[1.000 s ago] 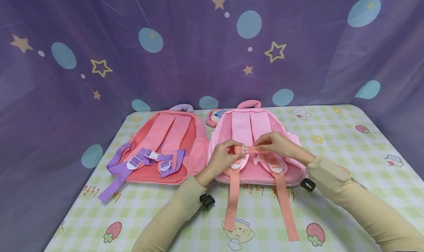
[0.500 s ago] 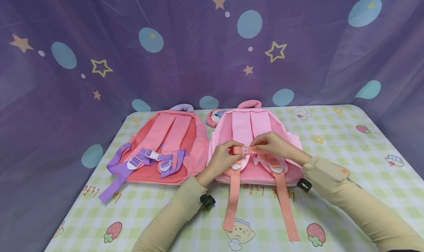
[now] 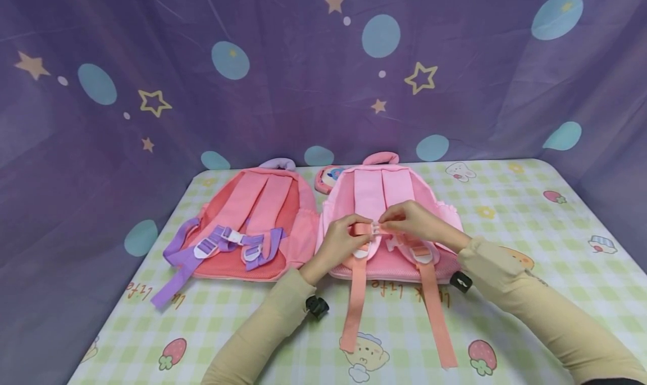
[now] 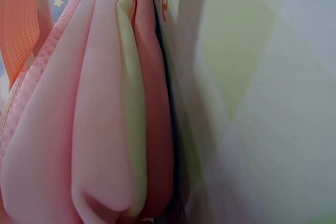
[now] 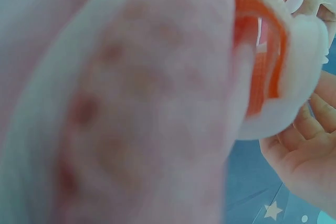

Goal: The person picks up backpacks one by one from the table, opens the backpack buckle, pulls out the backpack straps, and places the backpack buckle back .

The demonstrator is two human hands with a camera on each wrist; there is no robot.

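A smooth purple curtain [image 3: 283, 115] printed with stars and blue ovals falls behind a table covered in a green-and-white gingham cloth [image 3: 536, 295]. Toward 6 o'clock, a pink backpack [image 3: 389, 269] lies with its mesh back up — padded straps, rounded top, ruffled side pocket. At its 9 o'clock, touching it, lies a coral backpack [image 3: 273, 205] with flat purple webbing [image 3: 174, 284] and a white plastic clip [image 3: 232, 237].

Over the pink backpack's lower middle, the left hand [image 3: 336, 241] pinches a ribbed orange chest strap [image 3: 361, 229] on the 9 o'clock side of a small white buckle [image 3: 376, 229]; the right hand [image 3: 417, 222] pinches the strap on its 3 o'clock side. Whether the buckle is latched cannot be told.

Orange lettering on the cloth reads "Life", other letters being partly covered. Two orange tails [image 3: 356, 306] hang toward 6 o'clock onto the cloth, which stretches from the pink backpack's 3 o'clock side to the table's edge — its far corner rounded.
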